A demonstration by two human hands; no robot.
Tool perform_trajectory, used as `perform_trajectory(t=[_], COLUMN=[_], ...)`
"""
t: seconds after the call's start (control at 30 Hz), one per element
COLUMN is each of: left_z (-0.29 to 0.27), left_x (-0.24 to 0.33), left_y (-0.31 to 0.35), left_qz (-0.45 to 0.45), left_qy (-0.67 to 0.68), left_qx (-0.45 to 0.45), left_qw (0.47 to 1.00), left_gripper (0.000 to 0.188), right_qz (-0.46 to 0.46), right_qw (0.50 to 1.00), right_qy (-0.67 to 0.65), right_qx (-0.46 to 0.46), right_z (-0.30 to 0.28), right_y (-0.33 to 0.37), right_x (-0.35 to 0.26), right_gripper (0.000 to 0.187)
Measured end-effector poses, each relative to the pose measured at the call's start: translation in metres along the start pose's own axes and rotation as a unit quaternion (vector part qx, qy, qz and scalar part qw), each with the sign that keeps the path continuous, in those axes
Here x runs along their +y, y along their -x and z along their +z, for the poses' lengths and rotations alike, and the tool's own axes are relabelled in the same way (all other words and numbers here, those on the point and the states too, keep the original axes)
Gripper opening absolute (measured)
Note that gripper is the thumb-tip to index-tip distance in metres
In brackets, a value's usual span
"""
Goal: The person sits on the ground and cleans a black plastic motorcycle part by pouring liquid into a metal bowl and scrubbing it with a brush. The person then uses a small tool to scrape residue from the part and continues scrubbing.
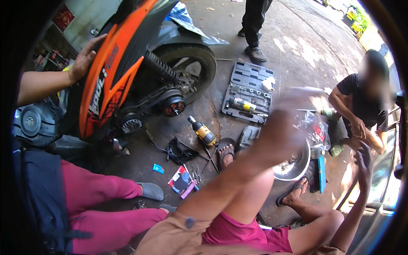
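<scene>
My left hand (285, 127) is raised in front of me on an outstretched arm, smeared by motion, so its fingers cannot be read. Behind and below it stands a round metal basin (282, 173) holding small parts, partly hidden by the hand and forearm. Off to the right, my right hand (364, 161) is lifted with its fingers stretched upward and holds nothing I can see. It appears close to a crouching person's forearms. A yellow and black impact wrench (203, 132) lies on the ground left of my sandalled foot (226, 153).
An orange and black scooter (106, 72) stands left, another person's hand (83, 61) on its panel. An open socket case (248, 85) lies beyond. A black plastic part (178, 151), a small box (182, 180), a clear bag (312, 125) and a blue-edged box (321, 174) sit around.
</scene>
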State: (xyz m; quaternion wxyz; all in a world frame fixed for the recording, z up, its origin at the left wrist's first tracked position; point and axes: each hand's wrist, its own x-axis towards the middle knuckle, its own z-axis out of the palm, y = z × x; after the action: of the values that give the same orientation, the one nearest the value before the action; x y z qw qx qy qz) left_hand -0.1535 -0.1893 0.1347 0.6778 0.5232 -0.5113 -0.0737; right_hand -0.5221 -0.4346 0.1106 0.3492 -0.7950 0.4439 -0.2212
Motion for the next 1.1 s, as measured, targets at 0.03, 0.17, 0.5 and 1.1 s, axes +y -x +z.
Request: perform_trajectory(t=[0.03,0.17,0.5,1.1], left_z=[0.036,0.133,0.137,0.134], left_x=[0.013,0.004,-0.105,-0.118], left_y=[-0.02,-0.024,0.045,0.019], left_qz=[0.052,-0.013,-0.16,-0.145], left_qy=[-0.002,-0.137,-0.264,-0.32], left_qx=[-0.045,-0.357,-0.545,-0.527], left_qw=[0.998,0.924,0.779,0.774], left_gripper=[0.043,0.046,0.048,0.043], right_qz=[-0.053,-0.033,-0.054,-0.06], right_qw=[0.997,0.968,0.955,0.932], right_qy=[-0.02,0.074,0.158,0.147], right_qx=[-0.058,-0.238,-0.246,-0.324], right_z=[0.022,0.089,0.098,0.133], right_y=[-0.001,0.017,0.009,-0.011], right_x=[-0.025,-0.068,-0.055,-0.061], right_gripper=[0.04,0.043,0.057,0.056])
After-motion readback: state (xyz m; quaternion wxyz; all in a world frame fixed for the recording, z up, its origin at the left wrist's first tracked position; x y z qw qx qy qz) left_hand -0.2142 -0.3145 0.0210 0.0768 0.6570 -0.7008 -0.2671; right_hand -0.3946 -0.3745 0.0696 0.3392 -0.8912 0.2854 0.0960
